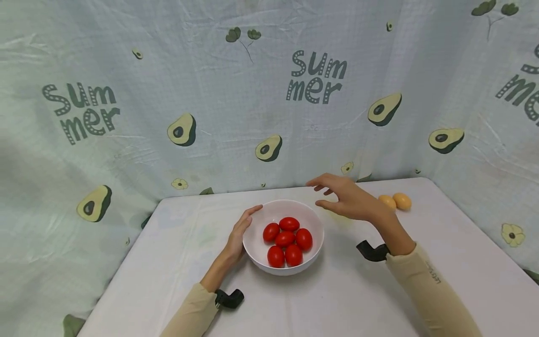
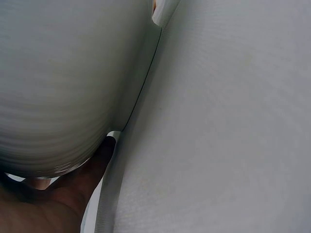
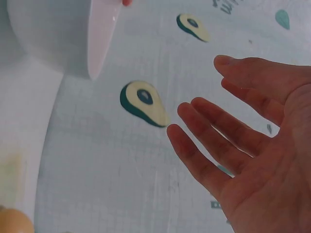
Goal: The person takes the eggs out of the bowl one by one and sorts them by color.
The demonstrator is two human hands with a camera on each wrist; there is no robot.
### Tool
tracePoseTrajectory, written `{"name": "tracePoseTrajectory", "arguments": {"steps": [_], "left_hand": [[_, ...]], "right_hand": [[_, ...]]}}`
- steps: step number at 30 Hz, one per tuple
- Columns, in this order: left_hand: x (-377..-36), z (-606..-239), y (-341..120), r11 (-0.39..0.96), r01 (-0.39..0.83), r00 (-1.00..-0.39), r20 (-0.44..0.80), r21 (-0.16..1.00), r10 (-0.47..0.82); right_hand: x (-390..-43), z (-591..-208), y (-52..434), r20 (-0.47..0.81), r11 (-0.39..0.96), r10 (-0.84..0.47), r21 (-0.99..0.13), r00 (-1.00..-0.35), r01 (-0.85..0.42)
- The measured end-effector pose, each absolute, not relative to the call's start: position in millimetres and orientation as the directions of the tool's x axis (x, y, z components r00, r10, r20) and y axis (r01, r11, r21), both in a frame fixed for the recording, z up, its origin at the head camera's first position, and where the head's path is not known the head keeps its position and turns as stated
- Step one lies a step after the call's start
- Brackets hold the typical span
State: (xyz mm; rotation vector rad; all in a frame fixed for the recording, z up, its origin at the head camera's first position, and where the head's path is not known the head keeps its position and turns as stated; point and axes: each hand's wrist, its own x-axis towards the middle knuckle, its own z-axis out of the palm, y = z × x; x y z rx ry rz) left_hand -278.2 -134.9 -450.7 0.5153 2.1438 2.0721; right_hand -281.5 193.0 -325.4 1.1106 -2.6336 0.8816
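Resting my left hand [image 1: 239, 234] against a round white bowl [image 1: 254, 241], I touch its left side, fingers stretched out along the wall up to the rim and not wrapped around it. The bowl sits upright near the middle of a white-covered table [image 1: 328, 299]. Inside, clustered at the bottom, lie six glossy red tomato-like ovals [image 1: 304, 239]. My right hand [image 1: 347, 199] is raised in the air just right of the bowl, open and holding nothing, fingers apart and slightly bent. Past my right wrist, two yellow-orange ovals [image 1: 402, 201] sit side by side toward the table's far right. I wear beige sleeves [image 1: 433, 290] and a black wrist device [image 1: 229, 298] on each arm. Behind the table hangs a pale cloth [image 1: 223, 154] printed with avocado halves, flowers and the word "summer".
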Motion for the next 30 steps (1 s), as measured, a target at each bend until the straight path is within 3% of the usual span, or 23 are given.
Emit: {"name": "tracePoseTrajectory", "arguments": {"steps": [10,19,30], "left_hand": [[-276.8,-450.5,-134.2,0.006,0.166,-0.936,0.156,0.986,0.314],[-276.4,-449.0,-133.5,0.003,0.153,-0.939,0.144,0.988,0.313],[-277.0,-448.5,-134.6,0.009,0.162,-0.938,0.151,0.987,0.313]], "right_hand": [[-279.7,-324.8,159.9,0.222,0.578,-0.682,-0.421,-0.697,-0.699],[-294.5,-321.6,127.7,0.129,0.508,-0.782,-0.435,-0.610,-0.743],[-315.0,-322.7,90.1,-0.104,0.540,-0.823,-0.445,-0.558,-0.715]]}}
